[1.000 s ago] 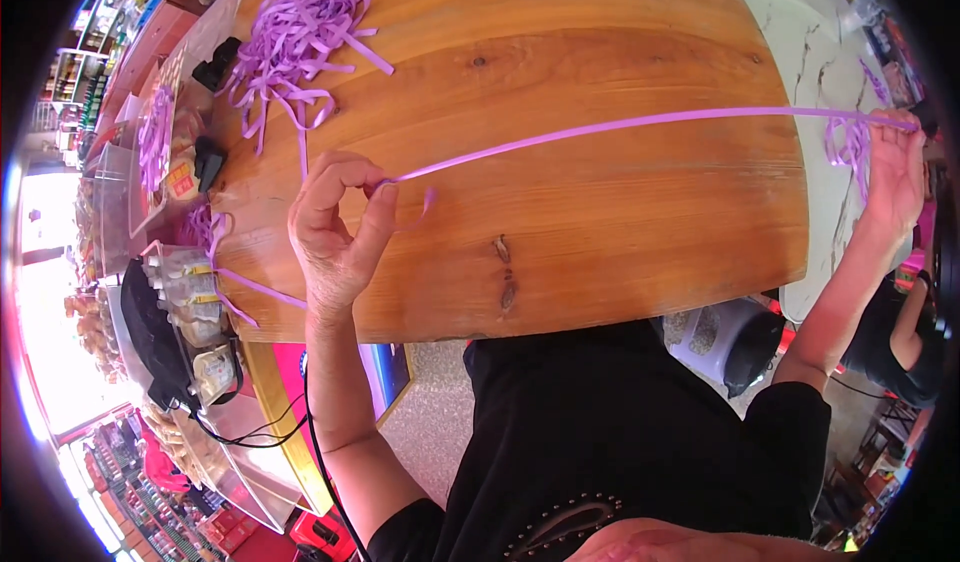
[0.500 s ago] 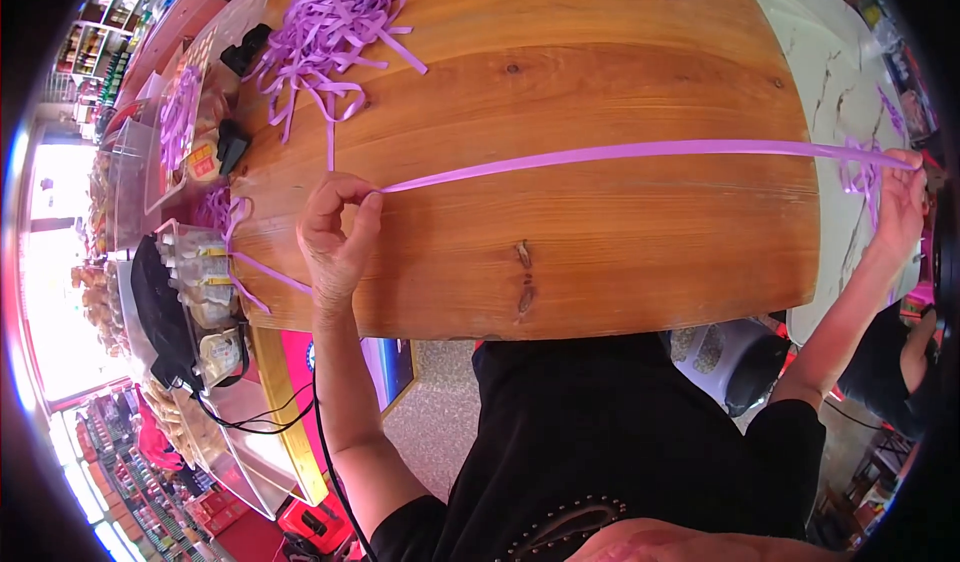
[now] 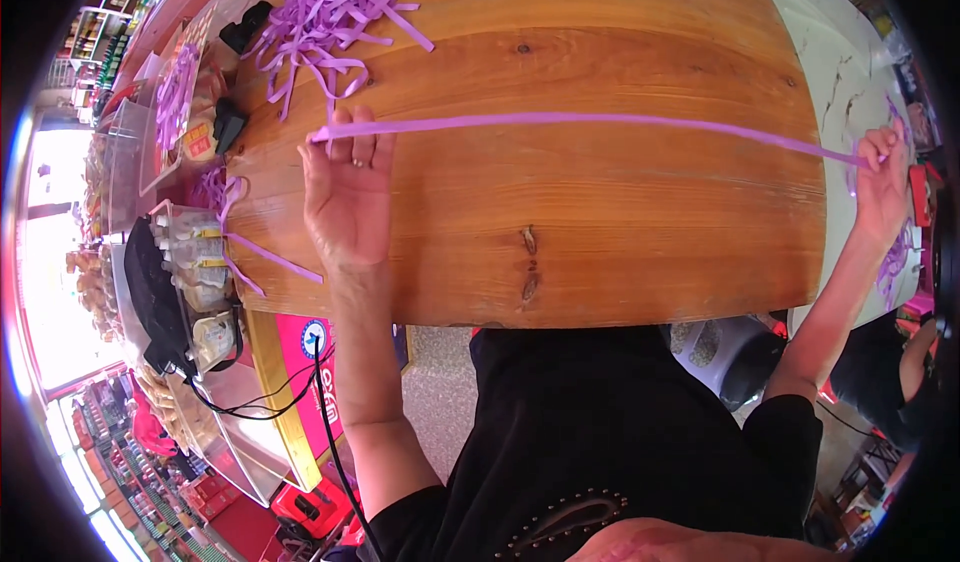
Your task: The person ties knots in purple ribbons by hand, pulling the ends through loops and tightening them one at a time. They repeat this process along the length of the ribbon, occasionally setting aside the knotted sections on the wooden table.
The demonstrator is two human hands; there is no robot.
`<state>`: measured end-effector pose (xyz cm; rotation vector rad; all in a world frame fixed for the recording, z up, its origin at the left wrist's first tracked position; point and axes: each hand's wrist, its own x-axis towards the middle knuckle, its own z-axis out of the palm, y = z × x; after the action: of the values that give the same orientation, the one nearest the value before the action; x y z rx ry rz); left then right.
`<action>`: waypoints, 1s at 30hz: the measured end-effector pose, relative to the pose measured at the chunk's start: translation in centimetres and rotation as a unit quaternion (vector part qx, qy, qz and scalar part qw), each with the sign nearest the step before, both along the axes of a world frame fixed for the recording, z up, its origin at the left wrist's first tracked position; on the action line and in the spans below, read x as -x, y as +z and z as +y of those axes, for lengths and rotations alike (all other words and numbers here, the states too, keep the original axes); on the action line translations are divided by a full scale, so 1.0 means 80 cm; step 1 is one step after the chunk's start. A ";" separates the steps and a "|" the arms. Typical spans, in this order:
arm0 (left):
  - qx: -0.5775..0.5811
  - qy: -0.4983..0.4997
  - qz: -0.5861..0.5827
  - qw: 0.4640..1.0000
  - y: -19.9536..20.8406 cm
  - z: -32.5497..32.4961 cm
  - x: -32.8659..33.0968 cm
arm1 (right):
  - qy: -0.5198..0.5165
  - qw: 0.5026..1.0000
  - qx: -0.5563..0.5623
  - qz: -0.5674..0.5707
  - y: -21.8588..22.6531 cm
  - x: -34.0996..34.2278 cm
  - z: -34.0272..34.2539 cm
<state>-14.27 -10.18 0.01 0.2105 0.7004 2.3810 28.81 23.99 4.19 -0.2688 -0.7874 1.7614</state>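
Just rolled left hand [image 3: 355,194] palm toward camera, straightening most fingers but apparently still pinching purple ribbon [image 3: 560,117] at the thumb tip, and shifted that end farther from the near edge of the bench [image 3: 650,222]. Gripping the other side in curled fingers of the right hand [image 3: 880,190]. Still spanning ribbon above wood, hand to hand: likely an eased left grip, not a release.

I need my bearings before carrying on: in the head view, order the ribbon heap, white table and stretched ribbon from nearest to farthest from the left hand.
1. Stretched ribbon: at the left hand's fingers, running right.
2. Ribbon heap: beyond that hand, on the far left of the wooden table.
3. White table: farthest, across on the right.
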 end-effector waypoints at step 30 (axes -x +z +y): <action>0.213 -0.248 0.320 0.889 0.028 0.063 -0.132 | 0.143 0.849 -0.399 -0.316 -0.012 0.228 -0.188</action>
<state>-3.71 -5.12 2.26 0.8909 1.2732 1.5986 10.60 8.96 3.26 -0.1616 -2.0484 1.4420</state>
